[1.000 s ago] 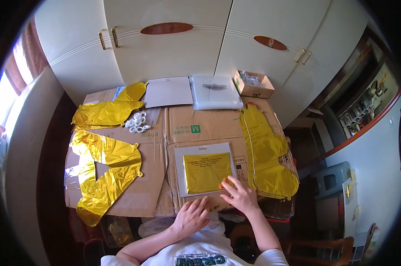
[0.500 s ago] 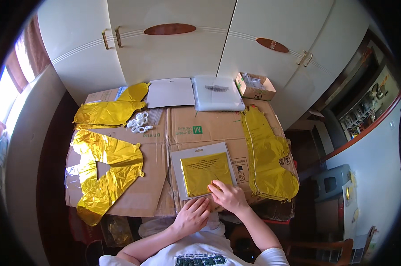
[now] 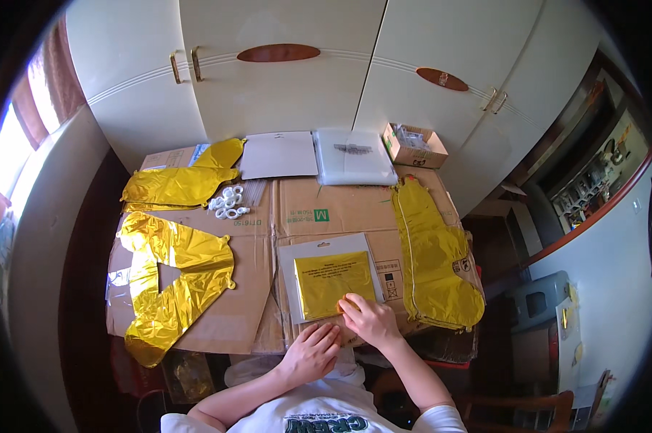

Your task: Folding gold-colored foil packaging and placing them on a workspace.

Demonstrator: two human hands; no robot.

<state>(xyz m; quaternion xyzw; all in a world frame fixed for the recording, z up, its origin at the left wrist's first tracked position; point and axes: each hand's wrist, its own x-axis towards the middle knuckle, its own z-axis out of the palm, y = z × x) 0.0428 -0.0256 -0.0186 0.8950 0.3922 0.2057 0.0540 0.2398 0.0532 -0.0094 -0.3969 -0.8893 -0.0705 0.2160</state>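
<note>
A flat package lies on the cardboard in front of me: a grey-white backing card with a hang hole, clear film and a folded gold foil balloon inside. My right hand is closed at its lower right part, the fingertips pinched on a small orange thing too hidden to name, pressed against the package. Beside it, my left hand rests at the package's lower edge, fingers laid flat and side by side, holding nothing.
Gold foil balloons lie flat at left and in a stack at right. White ribbon rolls, grey cards, clear plastic bags and a small open box line the back, before white cabinets.
My view has tilted slightly, so the things at the back sit a little lower in the picture. Both hands stay in almost the same place at the package.
</note>
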